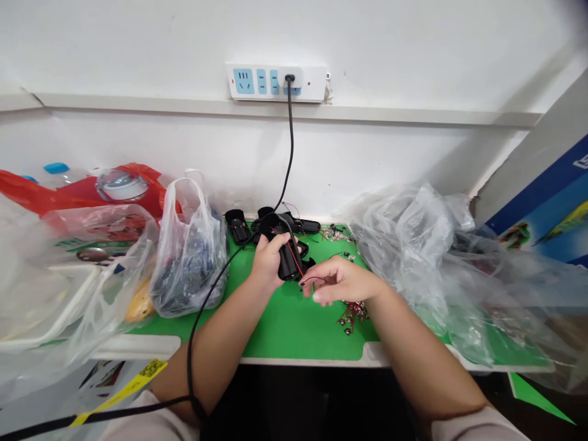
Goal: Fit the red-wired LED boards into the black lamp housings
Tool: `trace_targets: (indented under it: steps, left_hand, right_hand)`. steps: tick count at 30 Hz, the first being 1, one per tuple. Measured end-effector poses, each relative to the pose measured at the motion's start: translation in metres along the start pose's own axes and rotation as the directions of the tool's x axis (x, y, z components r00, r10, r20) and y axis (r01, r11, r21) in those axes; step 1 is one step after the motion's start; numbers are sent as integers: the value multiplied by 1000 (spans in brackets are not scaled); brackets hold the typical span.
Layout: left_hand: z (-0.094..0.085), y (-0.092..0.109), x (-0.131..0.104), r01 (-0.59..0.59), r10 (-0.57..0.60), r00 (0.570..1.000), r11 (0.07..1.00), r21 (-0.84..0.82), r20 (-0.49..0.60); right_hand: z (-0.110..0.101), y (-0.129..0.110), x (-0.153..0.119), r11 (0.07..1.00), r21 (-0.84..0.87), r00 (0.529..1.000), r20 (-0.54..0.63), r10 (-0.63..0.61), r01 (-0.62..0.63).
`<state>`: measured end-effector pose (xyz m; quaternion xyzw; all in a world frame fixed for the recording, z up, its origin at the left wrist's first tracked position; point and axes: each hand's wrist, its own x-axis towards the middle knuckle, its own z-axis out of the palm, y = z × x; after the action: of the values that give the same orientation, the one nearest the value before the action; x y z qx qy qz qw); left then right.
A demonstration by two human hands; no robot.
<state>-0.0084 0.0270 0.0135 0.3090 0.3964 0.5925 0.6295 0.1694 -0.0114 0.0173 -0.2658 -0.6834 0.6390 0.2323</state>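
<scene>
Closed firmly round a black housing (290, 262), the left hand (270, 260) holds it above the green mat (298, 334); the right hand (342, 280), fingers loosely curled, is by its near end beside a red wire (296, 258), though whether it pinches any wire I cannot tell. Other housings (237, 228) lie far, small wired parts (353, 313) near right, a bag (188, 263) left

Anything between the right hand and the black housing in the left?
Nothing solid visible. The right hand is by the black housing's lower end; only a thin black wire shows there. The thick black cable crosses the left forearm, clear.
</scene>
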Motion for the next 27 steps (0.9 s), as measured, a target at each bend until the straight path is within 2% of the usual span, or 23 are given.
trace_targets:
  steps: [4, 9, 18, 22, 27]
  left_hand:
    - [2, -2, -2, -61, 61, 998, 998, -4, 4]
    - [1, -3, -3, -74, 74, 997, 996, 47, -11]
    - [3, -3, -5, -91, 89, 996, 991, 93, 32]
    - [3, -3, -5, -107, 102, 993, 988, 110, 56]
    - [4, -1, -8, -101, 91, 992, 988, 119, 84]
  right_hand:
    - [7, 3, 6, 984, 169, 995, -85, -44, 58]
    - [4, 9, 8, 958, 281, 997, -69, -37, 55]
    - [4, 17, 11, 906, 413, 996, -64, -67, 88]
    - [2, 22, 12, 907, 415, 997, -51, -57, 73]
    - [0, 18, 11, 956, 283, 997, -31, -69, 75]
